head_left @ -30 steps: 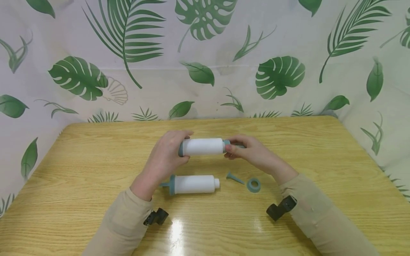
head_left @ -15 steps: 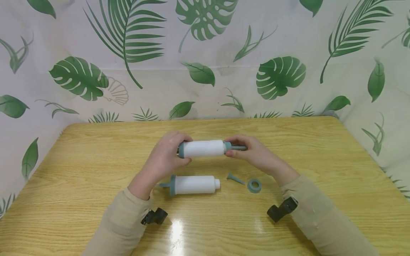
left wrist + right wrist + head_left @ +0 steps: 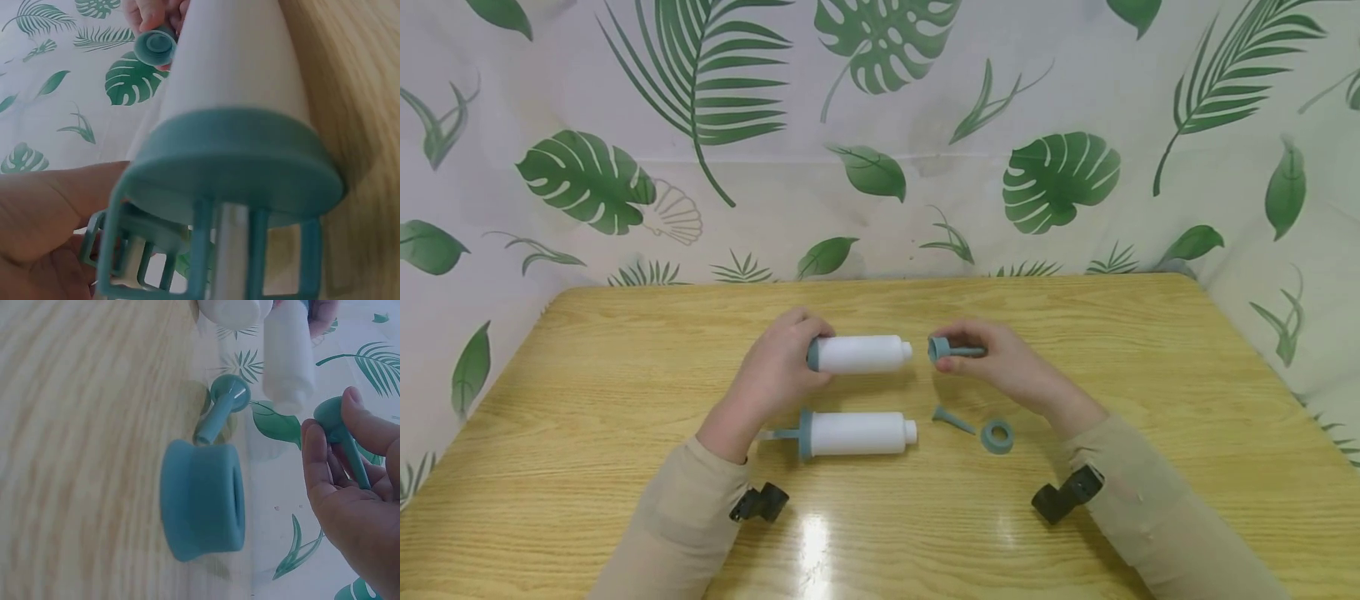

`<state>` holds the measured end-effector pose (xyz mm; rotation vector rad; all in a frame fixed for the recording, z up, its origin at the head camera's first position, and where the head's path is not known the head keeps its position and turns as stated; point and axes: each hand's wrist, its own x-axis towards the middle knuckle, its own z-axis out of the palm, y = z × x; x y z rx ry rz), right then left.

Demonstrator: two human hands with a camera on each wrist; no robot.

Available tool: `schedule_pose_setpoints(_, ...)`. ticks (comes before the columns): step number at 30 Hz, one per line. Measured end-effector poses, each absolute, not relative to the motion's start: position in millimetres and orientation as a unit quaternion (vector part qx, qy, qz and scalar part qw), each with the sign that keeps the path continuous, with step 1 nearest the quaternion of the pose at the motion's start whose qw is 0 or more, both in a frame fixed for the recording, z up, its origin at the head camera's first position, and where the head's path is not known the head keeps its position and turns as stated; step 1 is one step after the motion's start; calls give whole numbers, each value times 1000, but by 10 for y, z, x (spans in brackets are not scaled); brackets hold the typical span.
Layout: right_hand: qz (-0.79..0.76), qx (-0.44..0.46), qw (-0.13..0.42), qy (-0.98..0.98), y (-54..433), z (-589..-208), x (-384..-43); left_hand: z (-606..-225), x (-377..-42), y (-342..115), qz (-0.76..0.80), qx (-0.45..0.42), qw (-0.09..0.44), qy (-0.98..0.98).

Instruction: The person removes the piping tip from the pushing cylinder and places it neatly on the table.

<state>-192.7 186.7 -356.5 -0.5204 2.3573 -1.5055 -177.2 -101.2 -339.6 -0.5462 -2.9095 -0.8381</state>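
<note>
My left hand [image 3: 778, 362] grips a white tube [image 3: 859, 355] by its teal-collared end, with the white neck bare and pointing right. A short gap separates that neck from the teal nozzle cap [image 3: 938, 348], which my right hand [image 3: 1003, 362] pinches between thumb and fingers. The cap's hollow end faces the tube, and its thin spout [image 3: 354, 461] runs back toward the palm. Below the held tube lies a second white tube [image 3: 859, 433] with a teal collar [image 3: 231, 162]. A teal handle frame [image 3: 140, 240] shows beside my left fingers.
A loose teal nozzle [image 3: 953, 420] and a teal ring [image 3: 997, 437] lie on the wooden table [image 3: 880, 533], to the right of the lying tube. Behind the table's far edge hangs a leaf-patterned cloth [image 3: 760, 200].
The nozzle cap has come off the held tube's neck and stands apart to its right. My left hand has shifted the tube slightly left. The lying parts stay put.
</note>
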Motion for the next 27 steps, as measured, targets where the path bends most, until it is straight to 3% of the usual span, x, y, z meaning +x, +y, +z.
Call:
schedule_pose_setpoints(19,-521,-195,170,813,1843,-3611,-1918,-3563,-1822,-992,-237,-161,-33,-958)
schedule_pose_setpoints(27,-521,-197,173,812,1817,-3627,-1907,-3564,-1829,-995,-246,-162,-34,-955)
